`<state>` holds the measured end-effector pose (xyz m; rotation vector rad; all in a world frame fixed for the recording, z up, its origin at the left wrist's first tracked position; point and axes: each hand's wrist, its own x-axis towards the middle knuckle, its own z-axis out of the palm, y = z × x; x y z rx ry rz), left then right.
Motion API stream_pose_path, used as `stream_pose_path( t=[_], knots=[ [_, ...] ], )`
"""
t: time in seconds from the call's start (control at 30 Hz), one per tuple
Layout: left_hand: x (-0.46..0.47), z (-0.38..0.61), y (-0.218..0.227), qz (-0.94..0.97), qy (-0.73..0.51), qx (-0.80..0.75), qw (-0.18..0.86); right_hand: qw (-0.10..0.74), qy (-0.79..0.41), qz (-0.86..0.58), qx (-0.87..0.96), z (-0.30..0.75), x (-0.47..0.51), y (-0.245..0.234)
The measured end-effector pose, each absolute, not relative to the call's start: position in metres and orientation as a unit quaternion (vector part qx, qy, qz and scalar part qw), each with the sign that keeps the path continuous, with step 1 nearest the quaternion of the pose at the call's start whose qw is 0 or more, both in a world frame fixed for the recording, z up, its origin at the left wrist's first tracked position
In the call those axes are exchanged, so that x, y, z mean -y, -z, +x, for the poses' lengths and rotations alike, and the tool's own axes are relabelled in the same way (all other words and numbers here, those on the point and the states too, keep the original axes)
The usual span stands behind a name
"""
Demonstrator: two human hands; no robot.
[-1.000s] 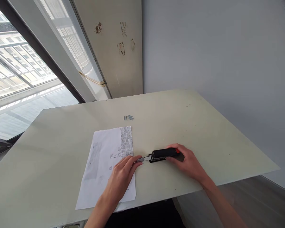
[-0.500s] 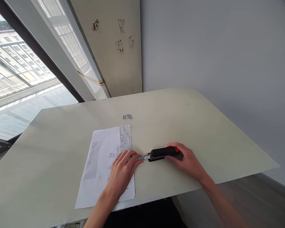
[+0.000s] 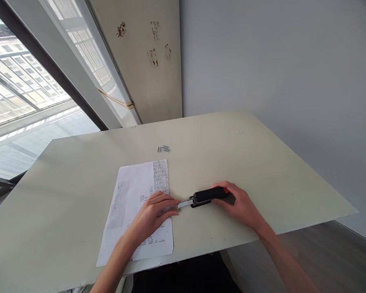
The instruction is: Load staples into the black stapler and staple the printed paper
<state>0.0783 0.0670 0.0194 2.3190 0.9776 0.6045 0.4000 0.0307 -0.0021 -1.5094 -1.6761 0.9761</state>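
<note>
A black stapler [image 3: 208, 195] with a red mark at its rear lies on the table, its silver metal staple tray [image 3: 185, 203] sticking out to the left. My right hand [image 3: 239, 203] is closed around the stapler's rear end, thumb on the near side and fingers on the far side. Just off the tray's tip, my left hand [image 3: 154, 213] has thumb and fingers parted, with a gap between them. It hovers over the right part of a printed paper sheet [image 3: 118, 219], hiding some of the text.
Several small strips of staples [image 3: 164, 149] lie beyond the paper on the pale table [image 3: 232, 158]. The table's near edge runs close to my body. A stained refrigerator-like cabinet [image 3: 158, 81] and a window [image 3: 21, 81] stand beyond it, with a grey wall [image 3: 277, 73] to the right.
My left hand has let go of the stapler's metal tray, its fingers parting and drawing back slightly to the left. My right hand and the stapler stay almost still.
</note>
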Motion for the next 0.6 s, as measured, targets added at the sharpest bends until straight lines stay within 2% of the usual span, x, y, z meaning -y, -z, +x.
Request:
stream_pose_path(
  t=[0.17, 0.43, 0.6],
  knots=[
    [-0.085, 0.082, -0.016, 0.863, -0.237, -0.3, 0.33, 0.316, -0.388, -0.555, 0.665, 0.404, -0.032, 0.001],
    [-0.112, 0.123, -0.01, 0.919, -0.212, -0.25, 0.217, 0.316, -0.368, -0.536, 0.691, 0.404, -0.033, 0.003],
    [-0.118, 0.128, -0.004, 0.924, -0.212, -0.252, 0.192, 0.316, -0.366, -0.531, 0.695, 0.404, -0.034, 0.005]
  ],
)
